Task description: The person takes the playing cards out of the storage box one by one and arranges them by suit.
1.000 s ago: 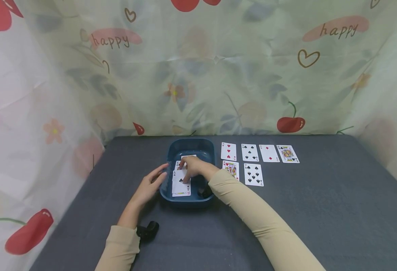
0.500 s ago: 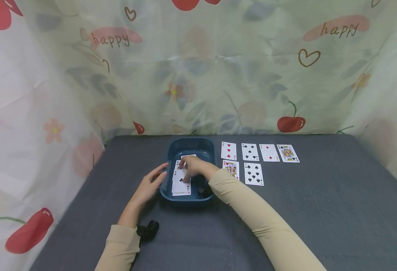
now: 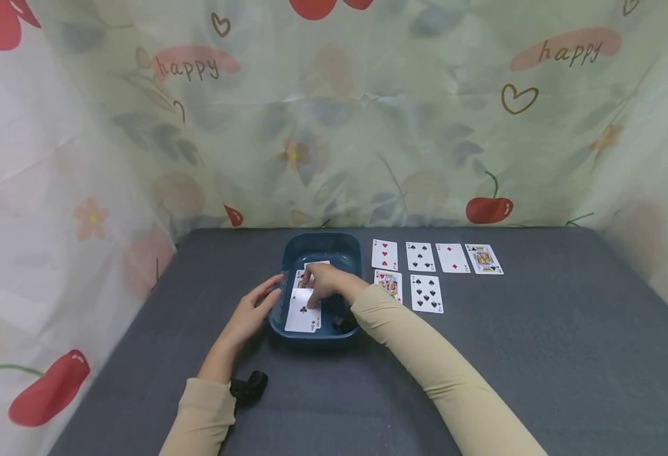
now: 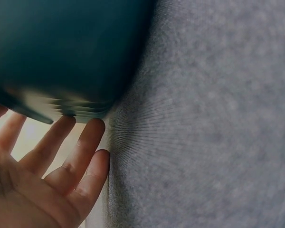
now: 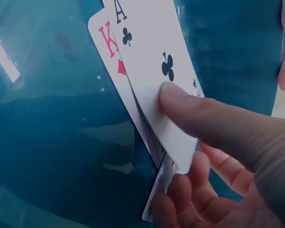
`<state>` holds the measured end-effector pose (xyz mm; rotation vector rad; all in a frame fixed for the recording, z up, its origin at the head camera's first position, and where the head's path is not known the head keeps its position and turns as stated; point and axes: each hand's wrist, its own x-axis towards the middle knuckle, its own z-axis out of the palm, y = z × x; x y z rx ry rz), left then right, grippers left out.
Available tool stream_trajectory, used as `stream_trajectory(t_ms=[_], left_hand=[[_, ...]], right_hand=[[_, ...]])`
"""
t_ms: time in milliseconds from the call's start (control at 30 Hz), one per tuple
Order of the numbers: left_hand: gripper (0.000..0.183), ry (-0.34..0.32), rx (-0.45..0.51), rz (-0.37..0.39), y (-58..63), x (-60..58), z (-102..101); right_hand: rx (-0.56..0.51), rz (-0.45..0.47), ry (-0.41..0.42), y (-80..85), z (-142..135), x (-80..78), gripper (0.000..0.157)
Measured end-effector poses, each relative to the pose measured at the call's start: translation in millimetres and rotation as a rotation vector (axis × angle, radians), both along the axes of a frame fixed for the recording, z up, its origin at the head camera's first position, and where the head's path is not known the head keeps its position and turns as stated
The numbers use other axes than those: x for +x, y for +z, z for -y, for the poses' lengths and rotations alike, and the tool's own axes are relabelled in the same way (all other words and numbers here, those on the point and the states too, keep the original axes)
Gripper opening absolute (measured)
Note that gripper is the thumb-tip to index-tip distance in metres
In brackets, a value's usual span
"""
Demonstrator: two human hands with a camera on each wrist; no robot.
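A dark blue tray [image 3: 344, 256] on the table holds several overlapping playing cards. Inside it my right hand [image 3: 329, 282] pinches the ace of clubs [image 3: 299, 320], thumb on its face and the other fingers curled at its near edge in the right wrist view. A king of diamonds [image 5: 108, 40] shows from beneath the ace, with part of another card below that. Farther up the tray a king [image 3: 299, 278] is partly covered by my hand. Fingers spread, my left hand [image 3: 254, 309] is at the tray's left side, fingertips right at the rim.
Right of the tray, face-up cards lie in two rows. The back row has a three of hearts [image 3: 385, 254], a spade card [image 3: 421, 257], a two of diamonds [image 3: 453, 258] and a king [image 3: 484, 259]. In front are a king of hearts [image 3: 389, 284] and seven of spades [image 3: 427, 294].
The ace of clubs has shifted slightly toward me and left, tilting and covering more of the card beneath. Both hands have stayed nearly in place.
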<state>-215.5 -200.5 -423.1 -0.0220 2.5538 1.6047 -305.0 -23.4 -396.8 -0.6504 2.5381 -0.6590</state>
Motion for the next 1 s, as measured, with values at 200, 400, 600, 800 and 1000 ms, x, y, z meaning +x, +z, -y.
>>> stream_trajectory(t_ms=[200,400,600,800,1000], left_hand=[[0.047,-0.018,0.015,0.010,2.6,1.6,-0.4],[0.047,-0.032,0.034,0.033,26.3,14.3,-7.1],[0.046,-0.035,0.028,0.018,23.3,12.2,-5.4],[0.048,-0.013,0.016,-0.005,3.6,1.9,0.0],[0.046,-0.005,0.018,-0.007,0.5,-0.2,0.3]], right_hand=[[-0.075,0.049,-0.027,2.6,-1.3,-0.7,0.043],[-0.150,0.060,-0.004,13.2,-3.6,-0.6,0.042],[-0.250,0.062,0.008,23.6,-8.0,-0.6,0.040],[-0.283,0.012,0.015,29.7,-18.5,-2.3,0.037],[-0.337,-0.038,0.009,36.4,-29.5,-3.5,0.036]])
